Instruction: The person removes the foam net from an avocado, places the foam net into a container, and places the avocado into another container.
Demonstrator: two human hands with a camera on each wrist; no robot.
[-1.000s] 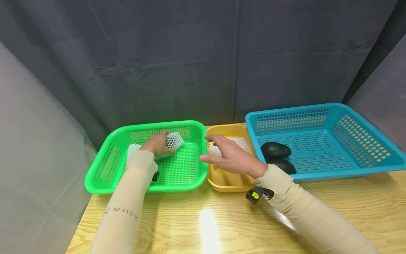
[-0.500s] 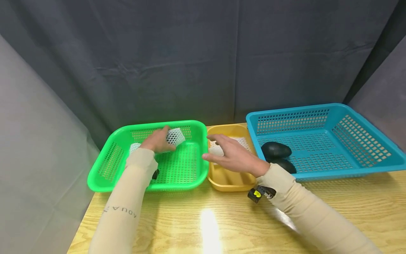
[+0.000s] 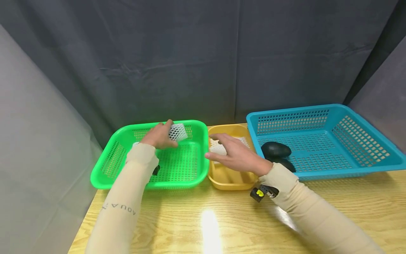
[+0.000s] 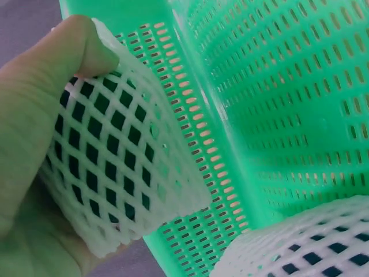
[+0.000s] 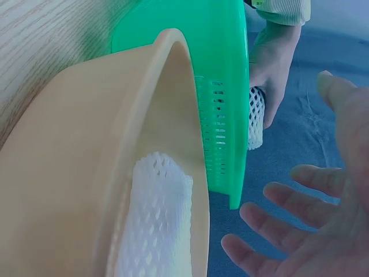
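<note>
My left hand (image 3: 161, 135) grips a dark fruit, apparently an avocado, wrapped in a white foam net (image 3: 178, 132). It holds the fruit over the green basket (image 3: 177, 185); in the right wrist view the bundle stands above the rim. Through the mesh (image 4: 106, 150) the left wrist view shows a dark surface, with the thumb curled over the net. Another netted fruit (image 4: 311, 248) lies in that basket. Fingers spread, my right hand (image 3: 236, 155) hovers over the yellow basket (image 3: 233, 185), holding nothing. White foam nets (image 5: 155, 225) lie inside the yellow basket.
To the right, a blue basket (image 3: 317, 141) contains a dark avocado (image 3: 275, 150) and another dark avocado (image 3: 285, 164) in its near left corner. The baskets stand side by side on a wooden table (image 3: 177, 225). A dark curtain (image 3: 190, 63) hangs close behind.
My left hand has risen from inside the green basket with the netted avocado, toward the back rim. My right hand has shifted slightly right, its fingers still spread.
</note>
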